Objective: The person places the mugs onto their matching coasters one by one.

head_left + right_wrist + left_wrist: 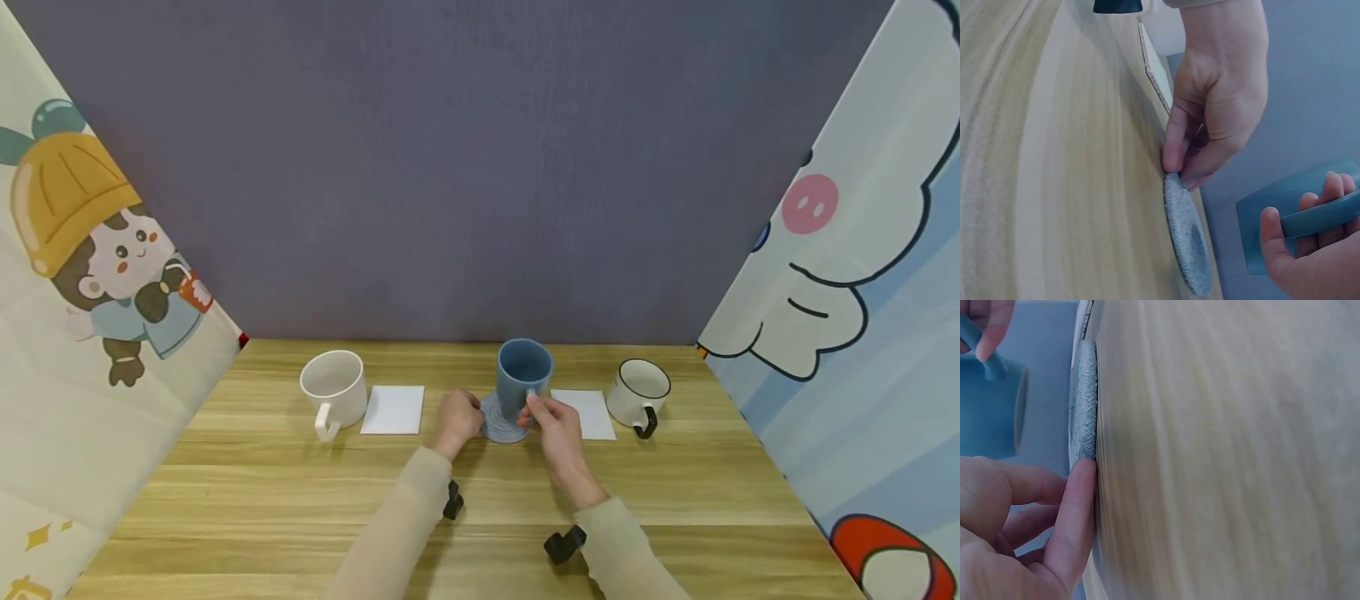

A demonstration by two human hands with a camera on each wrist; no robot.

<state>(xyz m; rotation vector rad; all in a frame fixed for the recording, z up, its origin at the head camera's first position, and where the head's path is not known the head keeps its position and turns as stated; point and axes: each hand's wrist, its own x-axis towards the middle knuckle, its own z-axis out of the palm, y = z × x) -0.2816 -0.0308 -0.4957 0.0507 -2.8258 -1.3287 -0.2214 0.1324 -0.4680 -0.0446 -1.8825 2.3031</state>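
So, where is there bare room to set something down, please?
Bare table: in front of the white mug, outside the left sleeve; and in front of the black-rimmed mug, outside the right sleeve. Crowded: around the coaster, with left hand, right hand and blue mug.

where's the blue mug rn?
In the head view, the blue mug is just right of centre, its handle in the right hand, held clear above the round coaster.

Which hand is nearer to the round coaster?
Left. The left hand touches the coaster at its edge; the right hand holds the blue mug above the coaster.
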